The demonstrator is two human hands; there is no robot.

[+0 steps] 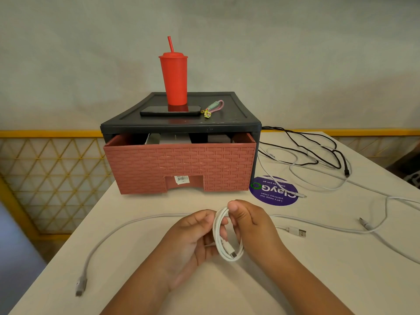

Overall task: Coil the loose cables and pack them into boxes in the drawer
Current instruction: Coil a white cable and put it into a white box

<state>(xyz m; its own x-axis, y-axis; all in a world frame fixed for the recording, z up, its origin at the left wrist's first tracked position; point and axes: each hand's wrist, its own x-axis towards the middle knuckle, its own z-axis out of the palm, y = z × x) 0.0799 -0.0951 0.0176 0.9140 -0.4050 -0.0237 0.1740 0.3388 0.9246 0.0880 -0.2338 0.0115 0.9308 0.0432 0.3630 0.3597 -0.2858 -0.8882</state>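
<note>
At six o'clock on the beige counter (306, 283), the left hand (193, 239) and right hand (251, 223) both clasp a coiled white cable (228, 248); the brick-patterned red plastic drawer (179, 165) at twelve o'clock stands ajar.

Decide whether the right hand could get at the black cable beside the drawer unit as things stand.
Probably, once it lets go: the right hand pinches the white coil. Only flat white cables lie on the table between it and the black cable.
</note>
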